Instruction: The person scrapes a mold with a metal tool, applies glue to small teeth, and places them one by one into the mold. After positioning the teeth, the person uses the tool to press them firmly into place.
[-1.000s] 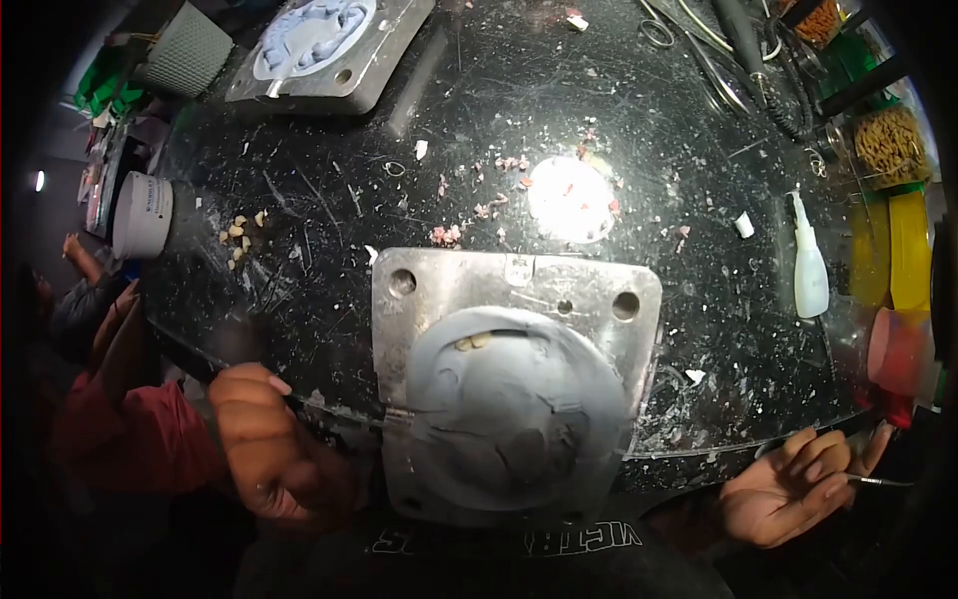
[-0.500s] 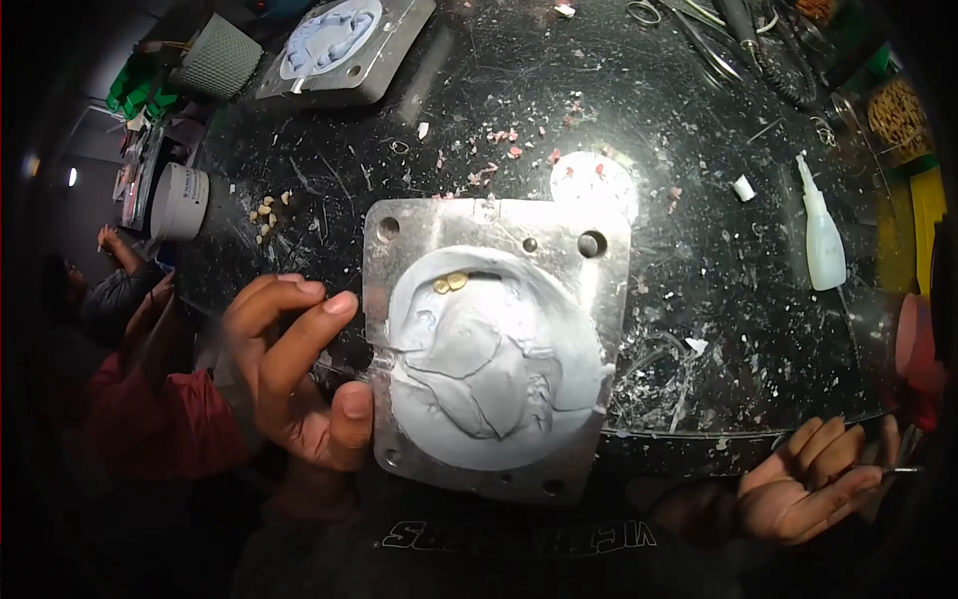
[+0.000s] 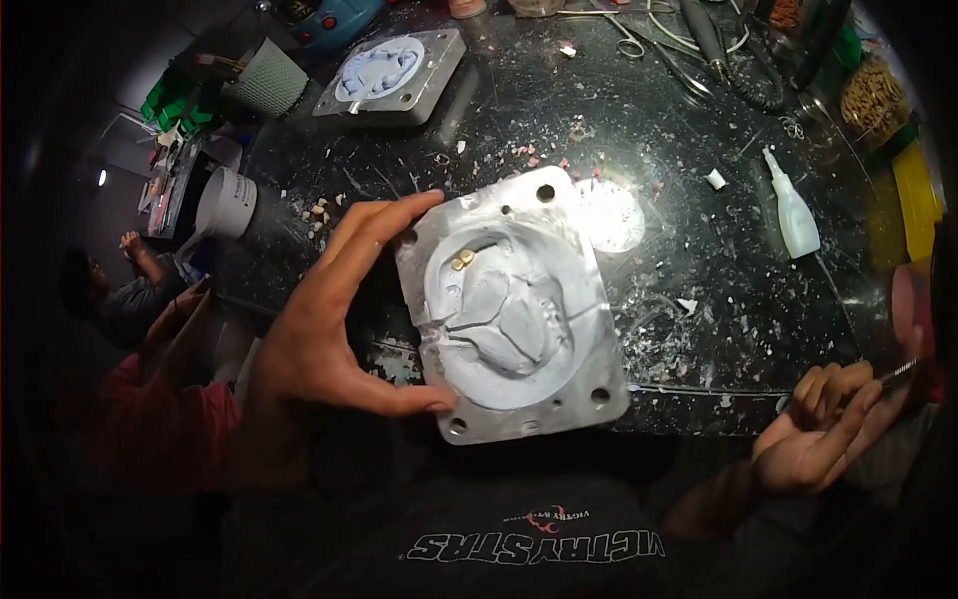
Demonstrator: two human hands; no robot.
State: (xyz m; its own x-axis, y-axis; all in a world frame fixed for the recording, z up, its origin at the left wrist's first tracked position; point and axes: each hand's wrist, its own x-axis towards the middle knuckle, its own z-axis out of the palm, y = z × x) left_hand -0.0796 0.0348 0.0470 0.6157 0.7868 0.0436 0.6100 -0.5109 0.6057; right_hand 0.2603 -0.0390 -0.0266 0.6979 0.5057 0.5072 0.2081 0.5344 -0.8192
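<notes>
My left hand [image 3: 334, 319] grips the left side of a metal denture flask half [image 3: 524, 190], fingers at its upper left corner and thumb at the lower left. The flask sits turned askew near the bench's front edge. It is filled with a pale plaster mould [image 3: 514, 324] with cracks or grooves across it. Two gold-coloured teeth [image 3: 462, 261] sit in the mould's upper left. At the far right, my right hand [image 3: 818, 424] is held palm up with its fingers curled around a thin metal hand tool [image 3: 903, 366], whose kind I cannot make out.
Another flask half [image 3: 439, 85] with a plaster mould lies at the back left. Loose tooth-like pieces [image 3: 317, 218] and a white tub [image 3: 228, 203] are on the left. A small squeeze bottle [image 3: 795, 215] lies right, below pliers [image 3: 689, 78]. Other people [image 3: 160, 414] are at far left.
My left hand has spread from beside the flask to grip its left corners, and the flask has turned. My right hand still holds the tool, slightly higher in view. The camera view has shifted.
</notes>
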